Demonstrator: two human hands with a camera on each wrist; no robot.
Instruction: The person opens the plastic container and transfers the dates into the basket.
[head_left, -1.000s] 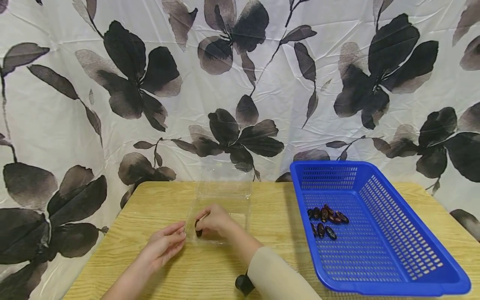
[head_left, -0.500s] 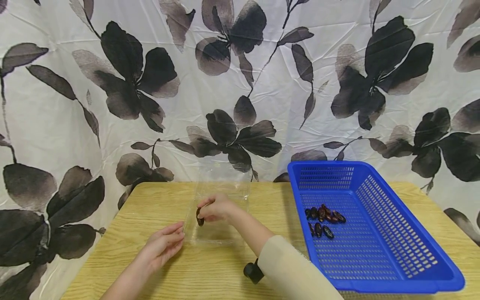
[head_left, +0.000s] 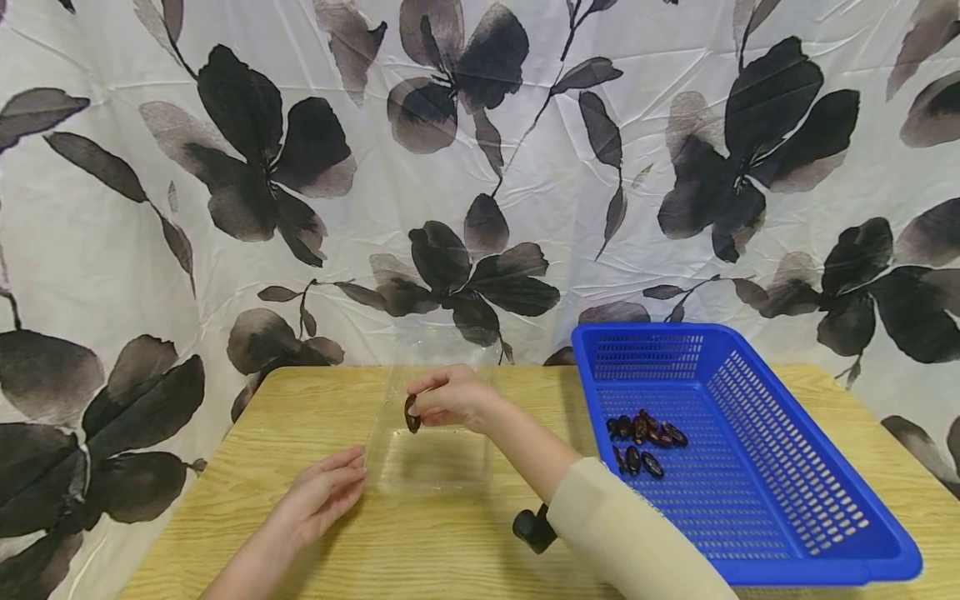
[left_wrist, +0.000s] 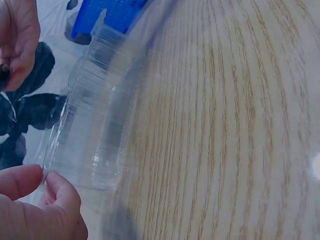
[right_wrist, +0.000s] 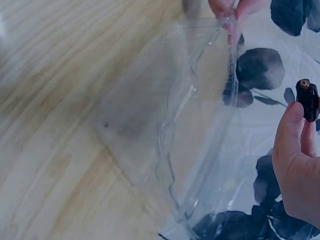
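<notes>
Between thumb and fingers, my right hand [head_left: 455, 398] pinches a dark brown date [head_left: 412, 413], held upright over the clear plastic clamshell box [head_left: 435, 457]. The right wrist view shows the wrinkled date [right_wrist: 306, 99] with its pale stem end. My left hand [head_left: 322, 487] is at the box's left side; in the left wrist view its thumb and finger [left_wrist: 62, 192] pinch the rim. The box's lid stands raised at the back, partly behind my right hand. Several more dates [head_left: 640, 429] lie in the blue basket [head_left: 757, 572] on the right.
The wooden table [head_left: 247, 442] ends at a floral curtain [head_left: 337, 208] behind the box. The perforated basket has raised walls and stands right of my right forearm. A black wrist device [head_left: 534, 529] sticks out below the beige sleeve [head_left: 630, 525].
My right hand has risen from low in the box, moving up and slightly right with the date. The left hand keeps its place at the box. The head view has shifted slightly.
</notes>
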